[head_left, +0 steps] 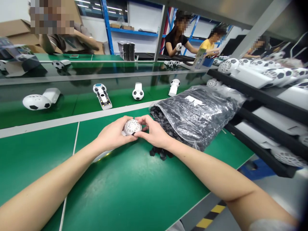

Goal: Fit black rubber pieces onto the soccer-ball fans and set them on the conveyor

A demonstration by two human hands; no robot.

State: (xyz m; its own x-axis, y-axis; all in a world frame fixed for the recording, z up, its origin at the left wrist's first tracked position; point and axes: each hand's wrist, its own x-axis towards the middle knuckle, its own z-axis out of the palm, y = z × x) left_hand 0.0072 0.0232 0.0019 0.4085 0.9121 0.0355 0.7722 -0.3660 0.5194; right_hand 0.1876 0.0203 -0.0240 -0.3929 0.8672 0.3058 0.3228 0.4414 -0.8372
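A white soccer-ball-shaped housing (133,127), with web-like ribs on top, is held just above the green worktop. My left hand (114,132) wraps around its left side, thumb toward me. From the right, my right hand (154,130) closes on the ball's edge with thumb and fingertips; any small piece between them is hidden. A white rounded part (103,156) with a yellowish glow shows below my left wrist. Beside my right hand lies a clear plastic bag (199,112) full of black flat pieces, some spilled as loose black pieces (161,152) on the worktop.
Beyond the worktop (115,192) runs a green conveyor belt (122,93) carrying several ball-headed units, one an opened unit (103,98) with its inside showing. At right stands a black tiered rack (262,125) of white units. Several people sit across the line.
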